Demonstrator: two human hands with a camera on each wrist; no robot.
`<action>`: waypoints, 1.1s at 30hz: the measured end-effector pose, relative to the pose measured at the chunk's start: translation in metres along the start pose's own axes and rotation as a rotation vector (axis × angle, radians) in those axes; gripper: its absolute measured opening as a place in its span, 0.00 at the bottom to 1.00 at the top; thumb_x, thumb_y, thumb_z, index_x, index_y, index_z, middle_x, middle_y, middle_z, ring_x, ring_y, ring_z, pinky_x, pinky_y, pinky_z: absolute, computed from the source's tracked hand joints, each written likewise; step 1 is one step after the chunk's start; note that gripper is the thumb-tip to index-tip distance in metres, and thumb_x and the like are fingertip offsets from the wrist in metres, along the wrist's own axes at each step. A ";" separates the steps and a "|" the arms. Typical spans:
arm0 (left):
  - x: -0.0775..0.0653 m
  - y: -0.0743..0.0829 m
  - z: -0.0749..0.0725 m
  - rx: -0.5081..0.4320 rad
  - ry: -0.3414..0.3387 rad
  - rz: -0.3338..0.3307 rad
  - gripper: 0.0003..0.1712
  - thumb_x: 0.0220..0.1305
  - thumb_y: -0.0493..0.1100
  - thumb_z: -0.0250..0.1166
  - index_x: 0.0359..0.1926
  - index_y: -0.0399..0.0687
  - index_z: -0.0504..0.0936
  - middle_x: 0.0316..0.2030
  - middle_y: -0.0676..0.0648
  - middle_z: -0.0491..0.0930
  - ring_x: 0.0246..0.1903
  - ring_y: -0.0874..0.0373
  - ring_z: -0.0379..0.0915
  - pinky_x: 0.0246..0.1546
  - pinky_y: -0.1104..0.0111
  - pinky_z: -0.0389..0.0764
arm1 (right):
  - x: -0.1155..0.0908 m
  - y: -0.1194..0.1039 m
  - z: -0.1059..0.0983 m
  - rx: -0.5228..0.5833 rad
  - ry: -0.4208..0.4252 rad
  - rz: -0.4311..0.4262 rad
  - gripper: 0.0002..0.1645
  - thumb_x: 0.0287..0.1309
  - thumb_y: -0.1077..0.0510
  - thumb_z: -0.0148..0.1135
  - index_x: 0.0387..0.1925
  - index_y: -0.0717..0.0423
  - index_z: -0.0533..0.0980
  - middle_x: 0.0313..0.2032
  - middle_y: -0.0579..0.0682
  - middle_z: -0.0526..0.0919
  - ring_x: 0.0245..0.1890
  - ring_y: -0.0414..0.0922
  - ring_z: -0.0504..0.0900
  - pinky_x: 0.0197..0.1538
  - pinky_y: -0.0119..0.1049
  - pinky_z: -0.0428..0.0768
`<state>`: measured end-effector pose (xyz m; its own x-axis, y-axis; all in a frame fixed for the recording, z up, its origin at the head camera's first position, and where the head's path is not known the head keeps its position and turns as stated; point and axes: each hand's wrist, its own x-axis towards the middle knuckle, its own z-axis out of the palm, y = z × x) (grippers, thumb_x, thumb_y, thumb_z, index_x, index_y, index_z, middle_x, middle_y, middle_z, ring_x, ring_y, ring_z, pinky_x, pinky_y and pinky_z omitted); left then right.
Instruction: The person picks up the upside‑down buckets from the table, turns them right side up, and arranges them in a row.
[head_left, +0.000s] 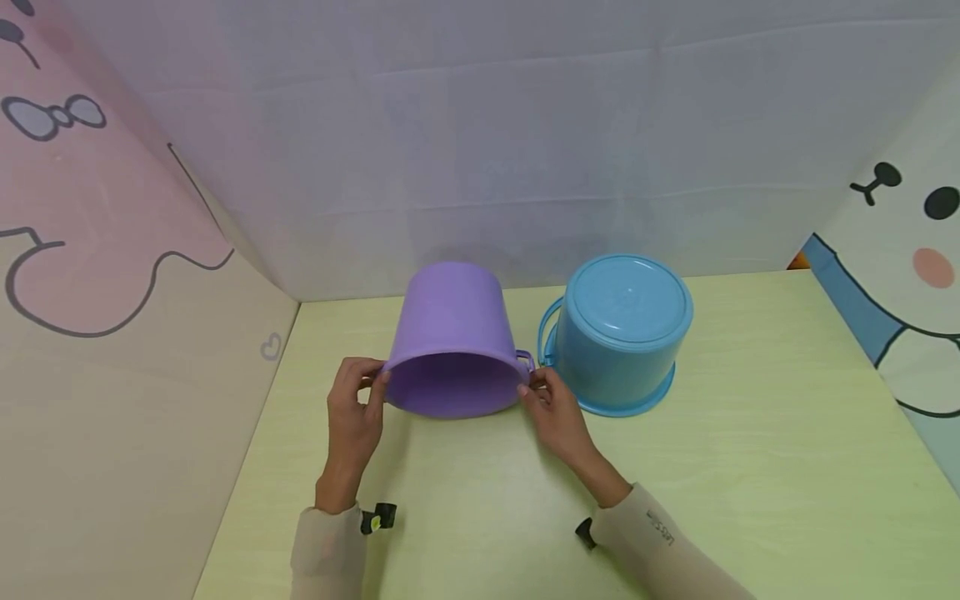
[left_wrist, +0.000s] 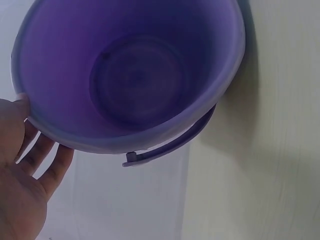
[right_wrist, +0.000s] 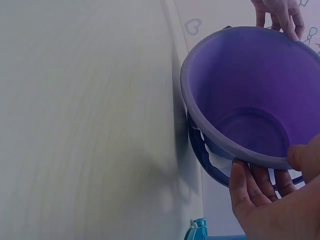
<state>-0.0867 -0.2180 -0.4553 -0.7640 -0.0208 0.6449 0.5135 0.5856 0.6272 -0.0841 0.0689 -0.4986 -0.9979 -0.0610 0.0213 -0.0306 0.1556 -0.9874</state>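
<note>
A purple bucket (head_left: pixel 453 312) is tipped on its side, its mouth facing me and its base toward the back wall. My left hand (head_left: pixel 356 408) pinches the rim at the left, thumb on the inside and fingers outside. At the rim's right side my right hand (head_left: pixel 557 414) holds it in the same way, close to the handle's joint. The bucket's inside (left_wrist: pixel 135 80) looks bare in the left wrist view. Its handle (right_wrist: pixel 202 155) hangs below the rim in the right wrist view.
To the right, a light blue bucket (head_left: pixel 618 333) stands upside down on the pale yellow-green table (head_left: pixel 480 517), its handle toward the purple one. A white cloth wall (head_left: pixel 480 150) closes the back. Printed cartoon panels (head_left: pixel 97 208) line both sides.
</note>
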 end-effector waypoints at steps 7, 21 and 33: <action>0.001 0.000 -0.001 -0.042 0.010 -0.019 0.04 0.71 0.26 0.65 0.45 0.30 0.83 0.41 0.38 0.80 0.45 0.61 0.76 0.45 0.84 0.77 | -0.001 -0.005 -0.003 0.017 -0.012 -0.001 0.06 0.77 0.66 0.58 0.49 0.67 0.73 0.45 0.61 0.81 0.45 0.57 0.86 0.44 0.27 0.80; 0.000 -0.002 0.001 -0.057 0.034 -0.055 0.09 0.66 0.21 0.66 0.45 0.30 0.83 0.41 0.37 0.81 0.44 0.70 0.74 0.41 0.84 0.77 | -0.001 -0.014 -0.007 -0.038 -0.014 -0.040 0.04 0.77 0.65 0.59 0.46 0.63 0.74 0.37 0.61 0.80 0.30 0.44 0.74 0.34 0.30 0.71; 0.005 0.018 0.001 -0.053 0.044 -0.142 0.05 0.68 0.20 0.62 0.44 0.23 0.80 0.40 0.29 0.78 0.42 0.74 0.71 0.38 0.84 0.74 | -0.001 -0.017 -0.008 -0.009 0.010 -0.053 0.05 0.76 0.65 0.60 0.46 0.64 0.74 0.41 0.58 0.81 0.40 0.52 0.83 0.44 0.39 0.85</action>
<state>-0.0822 -0.2066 -0.4412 -0.8130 -0.1365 0.5660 0.4224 0.5308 0.7347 -0.0825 0.0737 -0.4803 -0.9953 -0.0599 0.0755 -0.0842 0.1612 -0.9833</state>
